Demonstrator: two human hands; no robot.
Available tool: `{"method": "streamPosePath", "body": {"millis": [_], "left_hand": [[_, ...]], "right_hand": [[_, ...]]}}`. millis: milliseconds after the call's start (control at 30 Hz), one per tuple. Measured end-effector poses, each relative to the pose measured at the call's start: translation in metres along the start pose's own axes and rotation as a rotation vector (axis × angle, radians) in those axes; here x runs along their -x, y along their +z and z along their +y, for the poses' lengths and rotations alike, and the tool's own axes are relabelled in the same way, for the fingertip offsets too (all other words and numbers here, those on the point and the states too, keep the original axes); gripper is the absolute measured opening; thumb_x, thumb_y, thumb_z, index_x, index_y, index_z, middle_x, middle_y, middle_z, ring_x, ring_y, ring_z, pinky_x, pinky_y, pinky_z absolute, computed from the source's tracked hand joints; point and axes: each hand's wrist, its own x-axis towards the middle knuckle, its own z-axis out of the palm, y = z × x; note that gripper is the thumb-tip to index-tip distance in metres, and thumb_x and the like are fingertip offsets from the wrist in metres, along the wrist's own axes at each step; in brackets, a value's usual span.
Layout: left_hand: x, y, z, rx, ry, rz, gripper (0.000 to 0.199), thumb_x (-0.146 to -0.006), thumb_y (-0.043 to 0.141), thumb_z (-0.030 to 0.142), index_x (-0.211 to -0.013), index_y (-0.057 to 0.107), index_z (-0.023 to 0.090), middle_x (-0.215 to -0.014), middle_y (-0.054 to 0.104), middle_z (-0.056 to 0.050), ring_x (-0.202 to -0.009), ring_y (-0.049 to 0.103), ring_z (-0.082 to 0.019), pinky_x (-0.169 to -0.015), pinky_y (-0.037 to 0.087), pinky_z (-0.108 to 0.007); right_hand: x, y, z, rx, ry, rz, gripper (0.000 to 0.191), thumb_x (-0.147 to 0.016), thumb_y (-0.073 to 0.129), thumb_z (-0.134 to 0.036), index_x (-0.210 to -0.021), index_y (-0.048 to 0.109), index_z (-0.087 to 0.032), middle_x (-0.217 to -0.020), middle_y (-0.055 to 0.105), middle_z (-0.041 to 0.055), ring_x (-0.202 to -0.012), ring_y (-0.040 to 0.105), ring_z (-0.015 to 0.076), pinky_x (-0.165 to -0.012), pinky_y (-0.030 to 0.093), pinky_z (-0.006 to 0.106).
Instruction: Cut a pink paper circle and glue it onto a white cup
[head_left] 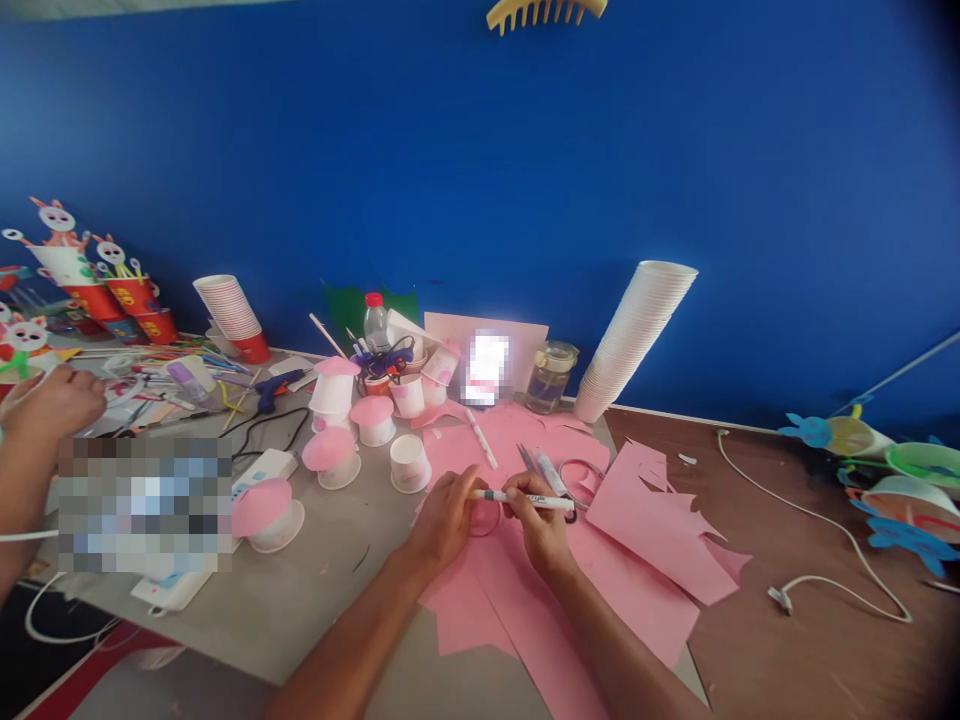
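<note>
So the person had both hands on one white marker pen (549,502), right over the pink paper (517,600) spread across the gray tabletop (300,580). The right hand (541,530) was pinched snugly around the barrel, and the left hand (444,515) looked closed on the other end near the teal band, though its fingers hid the very end, so no telling whether that was cap or bare tip. The pen lay close to level, with a faint round outline (484,518) on the paper just below the left fingers. For a hold like that, imo, any push or pull was best kept straight along the pen, with the grip close to the band, since a sideways bend could've slipped and left a stray mark. Steady wrists would've helped too, because the sheets looked loose and overlapping and probably slid easily. Worth watching the right elbow side as well: scissors (527,458) and a small tube (551,472) lay just past that hand, and a second white marker (481,438) sat farther up, easy to mix up. The pink-topped cups (332,455) stood off to the left, safely apart from the pen.
</note>
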Motion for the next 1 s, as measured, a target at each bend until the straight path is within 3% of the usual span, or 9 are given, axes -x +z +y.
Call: {"method": "streamPosePath", "body": {"millis": [200,333,600,867,1000], "left_hand": [[0.000,-0.004,0.004,-0.140,0.238,-0.054,0.046,-0.095,0.036,0.017,-0.139,0.025,0.020,-0.090,0.069,-0.007,-0.075,0.064,-0.018,-0.066,0.051,-0.032],[0.000,-0.004,0.007,-0.126,0.284,-0.092,0.051,-0.094,0.035,0.016,-0.142,0.019,0.020,-0.086,0.069,-0.006,-0.071,0.065,-0.018,-0.063,0.052,-0.031],[0.004,-0.004,0.013,-0.111,0.269,-0.076,0.064,-0.094,0.036,0.012,-0.148,0.002,0.022,-0.090,0.068,-0.008,-0.075,0.065,-0.020,-0.066,0.054,-0.033],[0.002,-0.001,0.008,-0.077,0.247,-0.074,0.059,-0.094,0.034,0.015,-0.146,0.009,0.025,-0.088,0.067,-0.006,-0.071,0.063,-0.017,-0.063,0.052,-0.029],[-0.002,-0.005,0.006,-0.055,0.154,0.027,0.058,-0.094,0.040,0.028,-0.145,0.013,0.023,-0.100,0.066,-0.010,-0.079,0.063,-0.019,-0.071,0.052,-0.033]], "right_hand": [[-0.002,-0.005,-0.006,0.012,0.046,-0.053,0.023,-0.079,0.052,-0.033,-0.059,0.049,-0.021,-0.052,0.042,-0.0050,-0.047,0.038,0.0103,-0.048,0.031,0.026],[-0.004,-0.007,-0.006,-0.039,0.114,-0.082,0.027,-0.081,0.049,-0.034,-0.058,0.047,-0.021,-0.047,0.037,-0.0064,-0.043,0.031,0.0088,-0.044,0.025,0.025],[0.000,0.008,-0.008,-0.141,0.191,-0.036,0.025,-0.082,0.042,-0.032,-0.059,0.042,-0.022,-0.039,0.032,-0.0090,-0.037,0.024,0.0082,-0.042,0.021,0.024],[-0.001,0.013,-0.007,-0.144,0.196,-0.051,0.024,-0.083,0.043,-0.032,-0.061,0.040,-0.022,-0.038,0.034,-0.0094,-0.038,0.026,0.0082,-0.043,0.023,0.023],[-0.013,-0.001,-0.010,-0.126,0.080,-0.006,0.025,-0.085,0.048,-0.036,-0.064,0.045,-0.021,-0.043,0.041,-0.0075,-0.039,0.032,0.0086,-0.044,0.026,0.023]]}}
